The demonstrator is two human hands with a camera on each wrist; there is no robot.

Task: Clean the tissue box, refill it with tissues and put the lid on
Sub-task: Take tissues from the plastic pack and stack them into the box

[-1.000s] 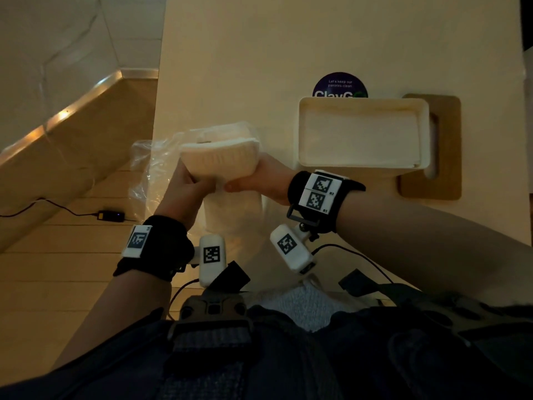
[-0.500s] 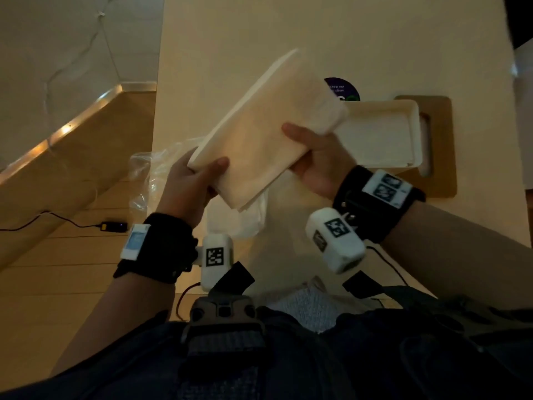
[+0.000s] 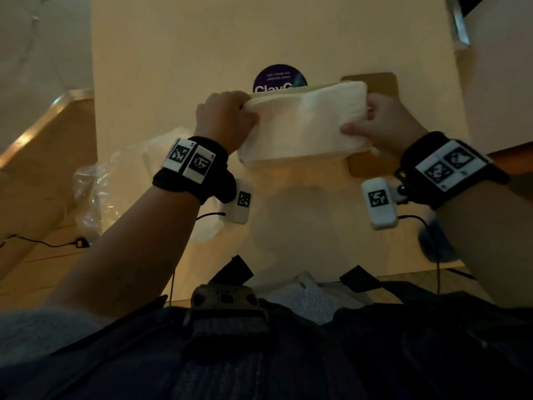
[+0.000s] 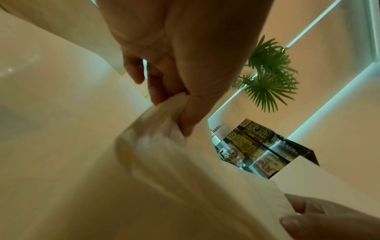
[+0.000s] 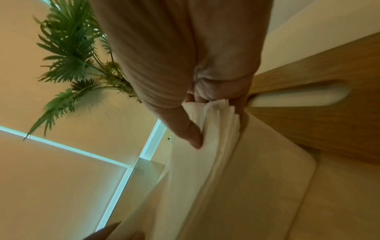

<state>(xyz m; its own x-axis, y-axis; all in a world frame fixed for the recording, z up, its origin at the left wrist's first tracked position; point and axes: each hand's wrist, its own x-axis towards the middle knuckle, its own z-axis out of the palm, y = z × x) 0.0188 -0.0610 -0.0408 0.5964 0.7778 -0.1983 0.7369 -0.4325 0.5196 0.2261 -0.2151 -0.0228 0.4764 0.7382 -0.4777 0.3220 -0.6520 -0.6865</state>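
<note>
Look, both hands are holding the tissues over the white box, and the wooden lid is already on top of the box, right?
Not quite. Both hands do hold the tissues, but the head view shows the wooden lid lying on the table beside the box, not on it.

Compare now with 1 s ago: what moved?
The tissue stack, then just out of the plastic wrapper, was carried forward and right and is now over the tissue box. Left hand and right hand each grip one end. Wooden lid, sticker and wrapper stayed put.
</note>
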